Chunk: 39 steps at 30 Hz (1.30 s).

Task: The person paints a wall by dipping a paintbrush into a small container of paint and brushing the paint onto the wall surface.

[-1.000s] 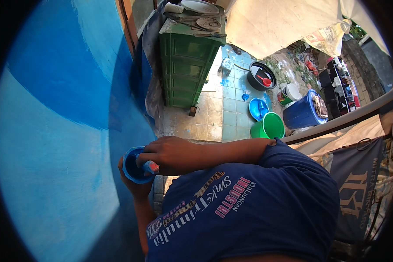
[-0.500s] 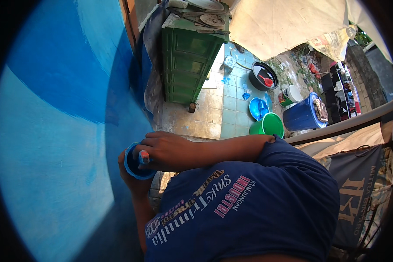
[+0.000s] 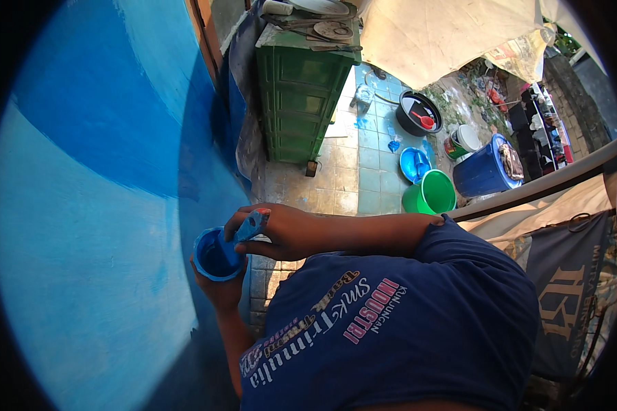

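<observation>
My left hand [image 3: 221, 291] is wrapped round a small round paint pot [image 3: 219, 276] with blue paint on its rim and inside. In my right hand [image 3: 281, 229] is a paintbrush [image 3: 253, 227], gripped by its paint-smeared blue handle. The brush slants down over the right side of the pot, its lower end inside the opening. Just left of the pot stands a wall [image 3: 89, 246], painted light blue with a darker blue curved band across its upper part. Part of the wall lies in shadow.
Ahead stands a green cabinet [image 3: 301, 103] with odds and ends on top. On the tiled floor [image 3: 367, 161] are a black tub [image 3: 408, 123], a blue basin [image 3: 408, 159], a green bucket [image 3: 437, 195] and a blue barrel [image 3: 483, 168]. A pale pole [image 3: 514, 198] runs across the right side.
The right hand has tilted and shifted slightly right, so the brush handle now shows from the side and more of the pot's inside is visible. The left hand still holds the pot.
</observation>
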Each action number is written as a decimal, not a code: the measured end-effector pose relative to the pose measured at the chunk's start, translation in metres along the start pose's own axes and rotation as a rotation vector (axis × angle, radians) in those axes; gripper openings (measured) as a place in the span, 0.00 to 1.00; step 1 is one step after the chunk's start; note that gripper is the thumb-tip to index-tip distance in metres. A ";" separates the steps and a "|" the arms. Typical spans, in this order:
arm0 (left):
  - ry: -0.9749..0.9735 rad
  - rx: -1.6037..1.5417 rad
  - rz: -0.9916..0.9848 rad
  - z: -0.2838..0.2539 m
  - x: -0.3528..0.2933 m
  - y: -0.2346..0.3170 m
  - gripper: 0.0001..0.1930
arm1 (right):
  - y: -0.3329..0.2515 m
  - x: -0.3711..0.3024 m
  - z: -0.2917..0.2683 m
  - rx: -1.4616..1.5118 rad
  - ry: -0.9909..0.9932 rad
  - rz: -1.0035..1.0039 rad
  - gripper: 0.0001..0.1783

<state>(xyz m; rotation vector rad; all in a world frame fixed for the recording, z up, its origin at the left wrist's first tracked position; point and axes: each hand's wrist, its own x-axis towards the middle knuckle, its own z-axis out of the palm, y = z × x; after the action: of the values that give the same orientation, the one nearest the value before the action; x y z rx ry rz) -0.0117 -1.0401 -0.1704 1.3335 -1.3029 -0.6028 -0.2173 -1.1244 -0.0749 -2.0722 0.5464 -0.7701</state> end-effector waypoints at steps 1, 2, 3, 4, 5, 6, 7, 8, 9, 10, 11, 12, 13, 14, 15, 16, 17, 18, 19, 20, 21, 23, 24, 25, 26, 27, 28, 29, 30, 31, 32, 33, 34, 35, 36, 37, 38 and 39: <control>-0.005 0.007 0.004 -0.005 -0.001 -0.001 0.42 | -0.006 0.001 0.000 -0.020 0.025 -0.059 0.14; -0.008 0.055 0.019 -0.010 -0.002 0.000 0.42 | -0.011 0.002 0.001 -0.041 0.050 -0.121 0.14; -0.009 0.099 0.044 -0.016 0.002 0.000 0.42 | -0.012 0.002 0.004 -0.046 0.062 -0.132 0.14; -0.015 0.100 0.072 -0.018 0.007 -0.002 0.42 | -0.004 0.001 0.009 -0.034 0.111 -0.148 0.14; -0.030 0.086 0.065 -0.017 0.007 -0.002 0.42 | 0.001 0.001 0.014 -0.021 0.160 -0.167 0.14; -0.043 0.078 0.059 -0.021 0.009 -0.004 0.42 | 0.003 0.000 0.022 -0.031 0.181 -0.190 0.14; -0.044 0.082 0.092 -0.022 0.010 -0.004 0.42 | 0.002 -0.004 0.028 0.042 0.245 -0.134 0.13; -0.040 0.054 0.086 -0.024 0.011 -0.003 0.42 | 0.004 -0.004 0.031 0.119 0.309 -0.081 0.12; -0.039 0.022 0.066 -0.024 0.007 -0.002 0.42 | 0.005 -0.005 0.033 0.112 0.322 -0.095 0.12; -0.028 -0.013 0.069 -0.024 0.007 -0.002 0.41 | 0.007 -0.006 0.035 0.098 0.321 -0.134 0.12; -0.035 -0.010 0.086 -0.023 0.008 -0.002 0.41 | 0.010 -0.007 0.037 0.085 0.320 -0.172 0.11; -0.027 0.023 0.107 -0.026 0.008 -0.001 0.41 | 0.010 -0.009 0.041 0.081 0.367 -0.210 0.11; -0.019 0.057 0.127 -0.028 0.007 0.001 0.41 | 0.012 -0.011 0.043 0.081 0.390 -0.212 0.11; -0.038 0.064 0.136 -0.029 0.005 0.002 0.41 | 0.015 -0.013 0.044 0.088 0.381 -0.208 0.12; -0.023 0.069 0.169 -0.027 0.006 0.004 0.40 | 0.015 -0.015 0.044 0.095 0.368 -0.204 0.12; -0.008 0.073 0.200 -0.026 0.005 0.006 0.40 | 0.013 -0.020 0.048 0.115 0.388 -0.210 0.12; -0.022 0.077 0.203 -0.028 0.005 0.005 0.40 | 0.013 -0.020 0.050 0.118 0.403 -0.207 0.12; -0.013 0.073 0.206 -0.028 0.004 0.007 0.39 | 0.013 -0.020 0.048 0.099 0.362 -0.197 0.12; -0.003 0.069 0.207 -0.029 0.003 0.007 0.39 | 0.013 -0.020 0.047 0.080 0.320 -0.185 0.13; -0.008 0.069 0.208 -0.031 0.002 0.006 0.39 | 0.012 -0.022 0.049 0.080 0.324 -0.184 0.13; -0.001 0.086 0.207 -0.033 0.001 0.003 0.39 | 0.013 -0.024 0.051 0.204 0.285 -0.126 0.14; 0.010 0.101 0.207 -0.037 -0.002 -0.002 0.39 | 0.014 -0.023 0.057 0.326 0.241 -0.069 0.16; 0.031 0.075 0.186 -0.038 -0.005 -0.004 0.40 | 0.014 -0.023 0.063 0.493 0.253 -0.039 0.17; 0.053 0.049 0.165 -0.039 -0.008 -0.006 0.40 | 0.013 -0.022 0.067 0.658 0.262 -0.008 0.19; 0.057 0.048 0.164 -0.041 -0.012 -0.008 0.40 | 0.012 -0.020 0.069 0.656 0.258 -0.007 0.19; 0.078 0.051 0.141 -0.044 -0.014 -0.011 0.41 | 0.010 -0.015 0.069 0.716 0.294 -0.010 0.19; 0.100 0.055 0.120 -0.046 -0.018 -0.014 0.41 | 0.007 -0.010 0.069 0.776 0.329 -0.013 0.20; 0.107 0.053 0.124 -0.047 -0.022 -0.014 0.41 | 0.004 -0.004 0.069 0.772 0.323 -0.018 0.20; 0.080 0.053 0.101 -0.046 -0.025 -0.014 0.42 | -0.001 0.006 0.065 0.799 0.371 -0.076 0.20; 0.058 0.058 0.076 -0.046 -0.029 -0.014 0.43 | -0.009 0.017 0.061 0.830 0.415 -0.134 0.20; 0.065 0.062 0.085 -0.047 -0.032 -0.016 0.43 | -0.016 0.030 0.055 0.802 0.444 -0.178 0.20; 0.059 0.050 0.092 -0.046 -0.035 -0.019 0.43 | -0.022 0.047 0.048 0.792 0.469 -0.241 0.19; 0.051 0.040 0.097 -0.045 -0.038 -0.020 0.42 | -0.028 0.067 0.041 0.782 0.495 -0.301 0.19; 0.052 0.043 0.101 -0.043 -0.038 -0.018 0.42 | -0.037 0.090 0.030 0.770 0.507 -0.417 0.20; 0.055 0.016 0.105 -0.041 -0.038 -0.016 0.42 | -0.048 0.114 0.017 0.752 0.525 -0.530 0.21; 0.054 -0.010 0.103 -0.039 -0.040 -0.016 0.42 | -0.062 0.134 0.005 0.779 0.527 -0.603 0.20; 0.050 -0.005 0.095 -0.040 -0.044 -0.018 0.42 | -0.074 0.154 -0.003 0.784 0.542 -0.690 0.19; 0.045 0.002 0.082 -0.040 -0.046 -0.023 0.42 | -0.086 0.170 -0.008 0.792 0.555 -0.747 0.18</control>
<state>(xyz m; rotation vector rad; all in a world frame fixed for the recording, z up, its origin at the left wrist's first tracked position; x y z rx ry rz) 0.0201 -0.9899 -0.1965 1.2819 -1.3152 -0.5123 -0.0922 -1.1866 0.0548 -1.2591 -0.2829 -1.6909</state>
